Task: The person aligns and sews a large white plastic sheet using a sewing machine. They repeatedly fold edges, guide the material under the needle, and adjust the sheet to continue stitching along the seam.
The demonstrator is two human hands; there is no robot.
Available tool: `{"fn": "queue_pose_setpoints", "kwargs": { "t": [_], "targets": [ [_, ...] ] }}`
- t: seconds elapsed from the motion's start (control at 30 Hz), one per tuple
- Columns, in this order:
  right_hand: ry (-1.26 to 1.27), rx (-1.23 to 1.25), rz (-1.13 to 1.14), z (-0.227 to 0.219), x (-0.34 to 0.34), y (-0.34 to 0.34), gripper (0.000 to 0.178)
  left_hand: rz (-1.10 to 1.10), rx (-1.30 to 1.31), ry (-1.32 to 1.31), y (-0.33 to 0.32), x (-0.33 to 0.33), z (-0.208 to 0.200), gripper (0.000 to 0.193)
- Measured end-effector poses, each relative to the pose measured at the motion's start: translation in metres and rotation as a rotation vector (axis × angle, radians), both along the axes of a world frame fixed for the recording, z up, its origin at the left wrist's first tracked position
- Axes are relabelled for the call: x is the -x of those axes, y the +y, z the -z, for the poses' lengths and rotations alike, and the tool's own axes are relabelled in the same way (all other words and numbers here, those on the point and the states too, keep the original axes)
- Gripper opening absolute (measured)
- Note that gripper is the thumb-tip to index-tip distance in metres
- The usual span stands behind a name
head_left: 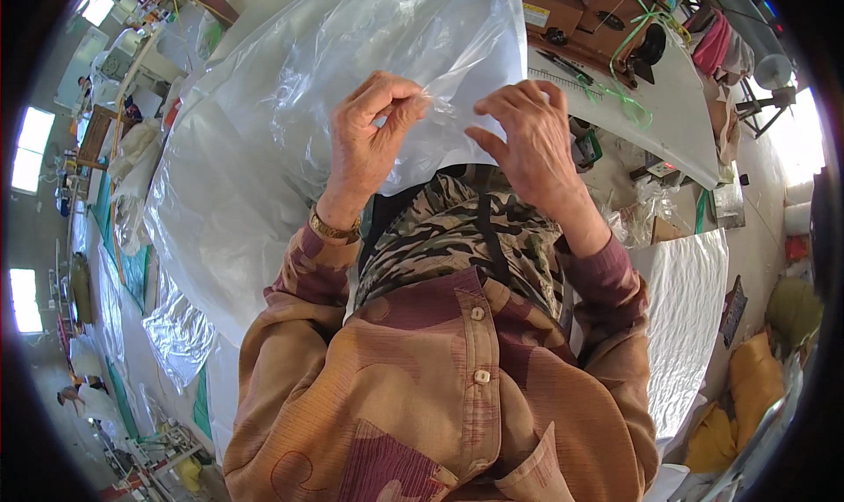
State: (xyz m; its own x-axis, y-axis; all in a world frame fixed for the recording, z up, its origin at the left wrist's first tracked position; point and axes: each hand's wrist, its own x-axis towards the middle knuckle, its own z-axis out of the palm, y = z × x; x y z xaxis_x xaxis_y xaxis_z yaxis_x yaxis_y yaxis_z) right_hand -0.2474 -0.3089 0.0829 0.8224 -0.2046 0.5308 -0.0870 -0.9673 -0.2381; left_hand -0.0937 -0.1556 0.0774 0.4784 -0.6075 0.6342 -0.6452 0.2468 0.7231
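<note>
A large sheet of clear plastic film (272,106) spreads over the work surface in front of me and down to the left, creased and shiny. My left hand (371,131) pinches a gathered bit of this film between thumb and forefinger. A few centimetres to the right, my right hand (533,141) hovers over the sheet with thumb and fingers apart and bent. Nothing shows between its fingers. A bracelet or watch band circles my left wrist.
A brown sewing machine (607,36) with green ribbon stands at the far right on a pale table (677,120). Crumpled plastic (646,212) lies below it. White sheeting (686,317) hangs at my right, and yellow-brown sacks (754,379) sit beyond. Silvery sheets (176,326) lie at the left.
</note>
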Motion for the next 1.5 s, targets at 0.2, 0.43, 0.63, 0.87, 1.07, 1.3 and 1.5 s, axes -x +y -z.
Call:
{"fn": "queue_pose_setpoints", "kwargs": {
  "t": [0.2, 0.43, 0.63, 0.87, 1.07, 1.3, 1.5],
  "targets": [
    [-0.204, 0.186, -0.06, -0.001, -0.036, -0.046, 0.011, -0.013, -0.029, -0.263, 0.002, 0.011, 0.001, 0.007],
    [-0.417, 0.074, 0.182, 0.03, -0.016, -0.064, 0.016, 0.08, -0.092, -0.023, -0.035, 0.047, 0.066, 0.007],
    [-0.112, -0.493, 0.293, 0.093, 0.031, -0.034, 0.018, 0.059, -0.029, 0.035, -0.049, 0.06, 0.099, 0.007],
    [0.028, -1.064, -0.073, 0.099, 0.044, -0.015, 0.032, -0.03, 0.002, -0.41, -0.033, 0.07, 0.072, 0.012],
    [-0.013, -1.262, -0.284, 0.085, 0.038, -0.013, 0.048, -0.012, -0.104, -0.521, -0.023, 0.072, 0.063, 0.019],
    [0.077, -1.337, -0.226, 0.067, 0.039, -0.008, 0.061, -0.017, -0.194, -0.597, -0.015, 0.073, 0.056, 0.019],
    [0.038, -1.442, -0.211, 0.07, 0.035, -0.012, 0.06, 0.007, -0.212, -0.66, -0.012, 0.072, 0.051, 0.02]
  ]
}}
